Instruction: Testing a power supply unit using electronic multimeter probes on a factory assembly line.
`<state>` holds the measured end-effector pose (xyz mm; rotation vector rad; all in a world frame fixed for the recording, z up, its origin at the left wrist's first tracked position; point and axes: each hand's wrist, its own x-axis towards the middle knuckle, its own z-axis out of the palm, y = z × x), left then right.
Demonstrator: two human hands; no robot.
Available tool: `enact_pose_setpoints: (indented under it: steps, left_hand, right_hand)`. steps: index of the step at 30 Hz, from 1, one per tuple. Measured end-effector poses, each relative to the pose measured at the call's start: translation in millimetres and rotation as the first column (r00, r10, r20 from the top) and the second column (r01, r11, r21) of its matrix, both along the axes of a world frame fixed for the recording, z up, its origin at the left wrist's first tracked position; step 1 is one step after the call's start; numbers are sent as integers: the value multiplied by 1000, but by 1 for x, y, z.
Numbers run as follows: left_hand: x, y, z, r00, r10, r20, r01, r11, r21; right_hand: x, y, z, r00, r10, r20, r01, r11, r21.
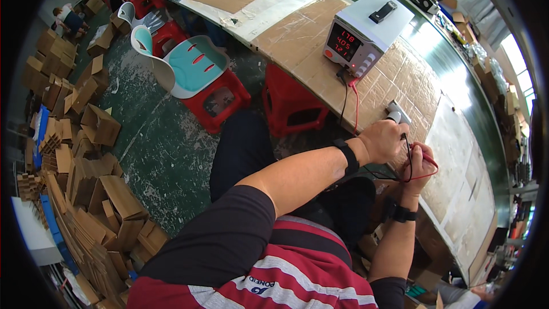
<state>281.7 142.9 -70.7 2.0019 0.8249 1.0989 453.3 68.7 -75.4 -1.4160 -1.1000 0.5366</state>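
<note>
My left hand (382, 141) is closed at the table's near edge, its fingers wrapped round a small white device with a flat grey head (398, 113), T-shaped, its lower part hidden by the hand. Beside it, my right hand (420, 165) pinches a red test probe (411, 147). A black probe (404, 137) shows between the two hands; which one grips it I cannot tell. Red and black leads (355, 107) run down from the front of a white bench power supply (373, 31) with lit red digits, and loops of cable hang around my right hand.
The long table (297, 31) is covered with taped cardboard sheets. Red plastic stools (291, 103) stand at its left side, one bearing a turquoise and white moulded seat (197, 63). Cardboard boxes (120, 200) pile up on the floor at left. A green surface (457, 97) lies beyond the table.
</note>
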Motion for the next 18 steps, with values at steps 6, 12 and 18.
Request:
enact_pose_setpoints:
  steps: [6, 12, 18]
  left_hand:
    - [-5, -3, 4, 999, -26, -34, 26, 1000, -11]
    - [-8, -6, -6, 969, -118, 216, 50, 954, 295]
    - [-13, -7, -6, 969, -129, 208, 42, 924, 380]
  right_hand:
    - [-2, -2, 0, 945, -213, -248, 253, 957, 143]
    - [-16, 3, 7, 969, -207, -138, 227, 962, 149]
    - [-14, 6, 0, 982, -169, -84, 180, 971, 160]
